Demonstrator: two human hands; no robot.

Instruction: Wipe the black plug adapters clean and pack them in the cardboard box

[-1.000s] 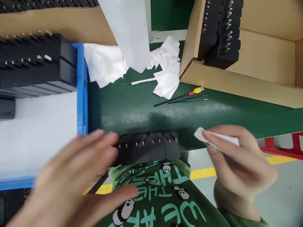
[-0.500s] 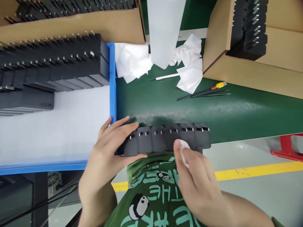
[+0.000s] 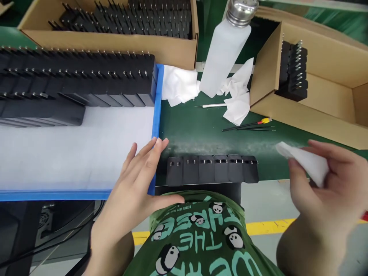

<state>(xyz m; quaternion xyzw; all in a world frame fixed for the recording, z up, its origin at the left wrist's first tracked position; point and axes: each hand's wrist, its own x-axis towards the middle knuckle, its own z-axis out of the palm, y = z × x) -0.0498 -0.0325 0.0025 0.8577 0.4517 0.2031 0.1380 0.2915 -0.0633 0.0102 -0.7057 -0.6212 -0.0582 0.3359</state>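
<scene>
Panda faces and bodies in black and white dot a dark green T-shirt [image 3: 186, 230], its lettering [image 3: 211, 241] in mint green and its hem a lighter green. Matte black power adapters [image 3: 212, 168] with silvery prongs [image 3: 237, 161] contrast with a deep green worktop [image 3: 201, 140] marked by a pale, hazy streak. A bright blue tray [image 3: 158, 103] shows a white liner [image 3: 115, 153]; cardboard boxes [image 3: 120, 42] are plain tan. The folded cloth [image 3: 307, 159] is white, the bottle [image 3: 224, 53] milky white under a silver cap [image 3: 243, 11]. A black cable [image 3: 241, 125] carries a yellow-and-red connector [image 3: 266, 120]. One solid yellow stripe [image 3: 270, 227] crosses the pale grey floor [image 3: 258, 203].
</scene>
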